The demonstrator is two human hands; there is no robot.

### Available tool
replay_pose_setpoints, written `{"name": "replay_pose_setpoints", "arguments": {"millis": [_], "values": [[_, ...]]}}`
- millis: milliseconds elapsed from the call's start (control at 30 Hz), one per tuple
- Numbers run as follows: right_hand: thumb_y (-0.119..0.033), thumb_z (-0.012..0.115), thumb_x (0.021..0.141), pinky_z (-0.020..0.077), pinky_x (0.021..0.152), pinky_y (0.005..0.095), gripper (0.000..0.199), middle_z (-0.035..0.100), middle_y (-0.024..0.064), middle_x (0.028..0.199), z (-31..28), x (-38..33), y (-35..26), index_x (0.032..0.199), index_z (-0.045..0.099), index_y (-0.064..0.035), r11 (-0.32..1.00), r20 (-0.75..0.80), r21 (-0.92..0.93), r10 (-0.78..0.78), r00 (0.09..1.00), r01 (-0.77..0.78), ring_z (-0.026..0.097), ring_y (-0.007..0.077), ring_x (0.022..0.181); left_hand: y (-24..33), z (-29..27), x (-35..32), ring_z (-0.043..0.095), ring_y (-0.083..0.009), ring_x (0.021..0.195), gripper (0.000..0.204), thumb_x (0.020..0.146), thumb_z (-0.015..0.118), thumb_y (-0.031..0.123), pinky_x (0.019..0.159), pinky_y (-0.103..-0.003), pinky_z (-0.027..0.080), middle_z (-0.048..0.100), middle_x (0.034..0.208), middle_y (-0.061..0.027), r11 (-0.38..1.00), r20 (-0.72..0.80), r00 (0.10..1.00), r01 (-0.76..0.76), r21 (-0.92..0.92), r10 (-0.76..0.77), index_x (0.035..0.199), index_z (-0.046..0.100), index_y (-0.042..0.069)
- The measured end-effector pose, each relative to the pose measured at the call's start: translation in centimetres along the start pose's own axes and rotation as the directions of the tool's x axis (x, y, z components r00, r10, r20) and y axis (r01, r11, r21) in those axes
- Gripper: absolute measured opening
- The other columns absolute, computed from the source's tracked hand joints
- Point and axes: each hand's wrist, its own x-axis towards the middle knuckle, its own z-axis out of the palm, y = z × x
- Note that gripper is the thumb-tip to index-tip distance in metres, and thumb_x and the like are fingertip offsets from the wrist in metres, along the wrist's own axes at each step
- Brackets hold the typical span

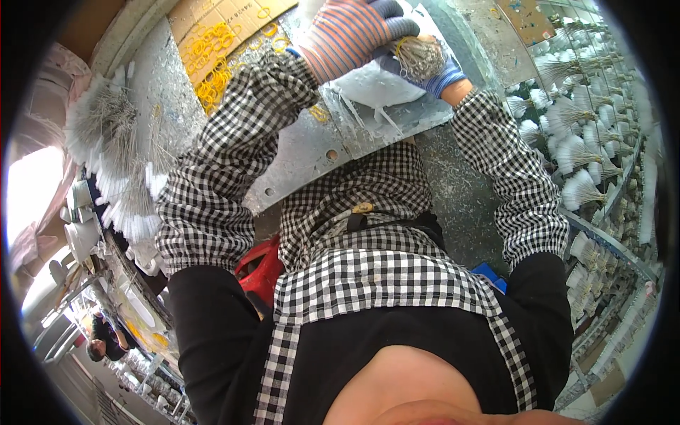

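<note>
My right hand, in a blue striped glove, is closed round a bundle of thin looped wires with a yellow band about it. The bundle's far end is hidden. Over the metal worktop, my left hand wears an orange and blue striped glove with dark fingertips. Its fingers are bent and pressed together right beside the bundle; whatever they grip is out of sight. Beneath both hands lies a smooth white mass with drips along its near edge.
Yellow rubber bands lie heaped on cardboard at the far left. White-bristled, wire-stemmed brushes are piled on the left. Racks at right hold many similar brushes. A red plastic object sits by my lap. Another person is in the left background.
</note>
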Motion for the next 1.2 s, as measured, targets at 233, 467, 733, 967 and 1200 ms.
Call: {"name": "replay_pose_setpoints", "arguments": {"millis": [233,467,733,967,1200], "values": [[-0.031,0.072,0.082,0.0565,0.07,0.0378,0.025,0.072,0.0118,0.081,-1.4,0.4,-2.0,0.093,0.071,-0.0095,0.941,-0.312,0.32,-0.007,0.95,0.112,0.071,0.0294,0.073,0.3,0.2,-2.1,0.061,-0.0223,0.098,0.035,0.069,0.08,0.026,0.1,-0.043,0.042,0.065,0.099,0.0016,0.96,-0.216,0.949,0.185,-0.209,-0.23,0.101,0.066,0.019],[-0.027,0.076,0.083,0.0532,0.063,0.0322,0.019,0.069,0.0015,0.072,-11.8,0.6,-8.9,0.091,0.068,-0.0118,0.933,-0.628,0.216,-0.092,0.773,0.287,0.066,0.0196,0.063,1.9,-5.7,-5.6,0.059,-0.013,0.098,0.029,0.086,0.074,0.001,0.085,-0.029,0.053,0.062,0.105,-0.005,0.139,-0.061,0.303,0.242,-0.96,-0.951,0.11,0.059,0.007],[-0.01,0.082,0.074,0.0522,0.072,0.0358,0.024,0.067,0.0005,0.075,-18.6,-6.7,-14.5,0.092,0.067,-0.0059,0.737,-0.662,0.49,-0.032,0.748,0.466,0.065,0.019,0.069,2.5,-9.4,-16.4,0.057,-0.0285,0.125,0.047,0.101,0.052,0.041,0.105,-0.047,0.049,0.06,0.136,-0.011,-0.351,0.339,0.118,-0.5,-0.792,-0.933,0.133,0.056,0.006],[-0.005,0.079,0.073,0.05,0.068,0.0364,0.018,0.067,0.0026,0.075,-14.3,-6.6,-17.7,0.085,0.065,-0.0067,0.678,-0.378,0.705,0.111,0.919,0.207,0.064,0.0225,0.068,5.1,-9.8,-17.7,0.059,-0.0257,0.121,0.047,0.1,0.051,0.046,0.095,-0.045,0.054,0.061,0.134,-0.0053,-0.417,0.55,-0.052,-0.594,-0.688,-0.833,0.132,0.056,0.012],[-0.004,0.079,0.073,0.0487,0.063,0.0344,0.015,0.067,0.0032,0.073,-13.8,-6.5,-18.7,0.08,0.066,-0.0066,0.642,-0.27,0.752,0.094,0.958,0.149,0.062,0.0226,0.064,5.7,-9.9,-17.3,0.058,-0.0263,0.12,0.048,0.101,0.046,0.047,0.098,-0.046,0.052,0.06,0.134,-0.0065,-0.382,0.563,-0.18,-0.568,-0.729,-0.806,0.132,0.056,0.012]]}}
